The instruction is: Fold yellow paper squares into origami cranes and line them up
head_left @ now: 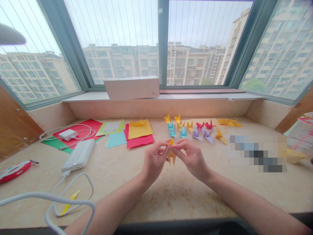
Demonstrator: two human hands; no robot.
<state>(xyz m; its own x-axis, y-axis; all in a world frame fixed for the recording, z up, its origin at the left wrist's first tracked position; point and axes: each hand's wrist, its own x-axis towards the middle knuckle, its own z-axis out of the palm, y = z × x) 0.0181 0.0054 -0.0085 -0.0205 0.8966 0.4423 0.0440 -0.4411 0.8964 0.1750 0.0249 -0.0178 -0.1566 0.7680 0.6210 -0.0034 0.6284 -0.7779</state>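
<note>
Between my two hands is a folded piece of yellow origami paper [171, 156], narrow, with two points hanging downward. My left hand [156, 156] pinches it from the left with thumb and fingers. From the right, my right hand [192, 158] grips the same paper, its thumb close to the other thumb. Just beyond my fingers stand several small paper cranes: yellow cranes [177, 118], blue cranes [183, 132], purple cranes [207, 134] and red cranes [209, 124]. Further right lie a yellow folded paper [221, 135] and another yellow folded piece [230, 122].
Coloured paper sheets [139, 131] lie at the back left, near a white charger [68, 134] on red paper. A white power bank [79, 155] with a looping cable [70, 195] sits left. A white box [132, 88] rests on the sill. At right is a clear plastic container [302, 132].
</note>
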